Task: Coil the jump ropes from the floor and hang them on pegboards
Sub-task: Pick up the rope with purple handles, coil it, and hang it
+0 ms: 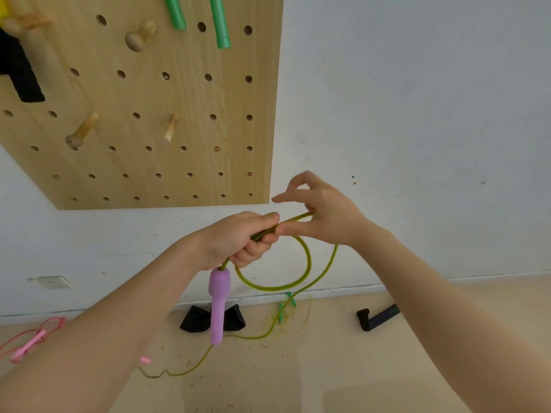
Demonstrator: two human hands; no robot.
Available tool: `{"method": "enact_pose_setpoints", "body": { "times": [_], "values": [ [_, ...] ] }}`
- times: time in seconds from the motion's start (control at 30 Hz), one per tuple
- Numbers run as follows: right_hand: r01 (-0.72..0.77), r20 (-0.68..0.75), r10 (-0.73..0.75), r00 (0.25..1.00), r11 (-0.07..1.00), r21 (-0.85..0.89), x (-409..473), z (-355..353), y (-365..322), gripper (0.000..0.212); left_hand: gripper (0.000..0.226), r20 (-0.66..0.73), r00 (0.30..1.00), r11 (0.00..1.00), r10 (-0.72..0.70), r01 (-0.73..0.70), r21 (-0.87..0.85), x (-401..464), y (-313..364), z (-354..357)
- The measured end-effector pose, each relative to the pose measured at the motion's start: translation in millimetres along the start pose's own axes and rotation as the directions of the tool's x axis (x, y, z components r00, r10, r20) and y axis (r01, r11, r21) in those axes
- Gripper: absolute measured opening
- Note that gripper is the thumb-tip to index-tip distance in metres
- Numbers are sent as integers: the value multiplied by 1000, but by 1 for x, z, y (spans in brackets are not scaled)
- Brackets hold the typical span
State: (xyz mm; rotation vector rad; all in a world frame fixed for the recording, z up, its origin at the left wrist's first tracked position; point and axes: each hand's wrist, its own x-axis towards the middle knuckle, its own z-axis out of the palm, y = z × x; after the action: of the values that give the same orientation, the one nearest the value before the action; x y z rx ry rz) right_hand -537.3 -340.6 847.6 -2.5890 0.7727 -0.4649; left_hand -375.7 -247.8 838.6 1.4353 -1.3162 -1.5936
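Observation:
My left hand point(238, 242) grips an olive-green jump rope point(304, 278) just above its purple handle point(218, 305), which hangs straight down. One loop of the rope droops below my hands. My right hand point(322, 213) pinches the rope's doubled strand right beside the left fist. The rest of the rope trails down to the floor and runs off to the left. The wooden pegboard point(167, 99) hangs on the wall above and to the left, with several wooden pegs such as one peg point(82, 131).
Green handles point(220, 22) hang at the pegboard's top, and a black item point(18, 73) at its left. On the floor lie a pink jump rope point(32, 341), green-tipped handles point(286, 308), a black wedge point(196, 320) and a black handle point(377, 318). A wall socket point(53, 282) sits low left.

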Motion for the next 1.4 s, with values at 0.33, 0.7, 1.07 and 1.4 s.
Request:
{"method": "enact_pose_setpoints", "body": {
  "times": [0.33,0.7,1.07,1.4],
  "values": [
    [-71,431,-74,899,948,309,30,28,3,22,56,-428,895,975,128,-193,-113,-11,-23,-5],
    [-480,524,-39,851,349,805,20,80,-37,20,40,-447,870,721,206,-444,-532,-68,-45,-15],
    [-496,619,209,757,800,337,-27,156,-85,7,34,-574,799,537,178,-567,-624,-179,-69,-52],
    [-543,-14,822,569,389,744,-61,157,-136,34,36,-616,787,586,44,-519,-622,-237,-124,-54]
  ]
}}
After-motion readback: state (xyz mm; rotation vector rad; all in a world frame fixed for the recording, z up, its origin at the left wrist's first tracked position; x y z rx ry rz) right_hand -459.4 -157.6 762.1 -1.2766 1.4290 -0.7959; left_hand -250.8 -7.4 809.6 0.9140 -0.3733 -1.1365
